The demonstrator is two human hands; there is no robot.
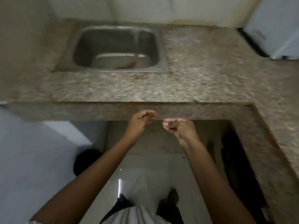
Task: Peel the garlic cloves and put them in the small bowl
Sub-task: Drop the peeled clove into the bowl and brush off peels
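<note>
Just in front of the near edge of the speckled stone counter (202, 70), a person holds both hands up, close together but not touching. The left hand (142, 118) has its fingers curled in with the thumb on the fingertips. I cannot tell if anything is inside. The right hand (178, 128) is curled too, with a tiny pale bit at its fingertips (166, 125), too small to tell if it is garlic. A steel sink (116, 47) sits at the far left of the counter.
</note>
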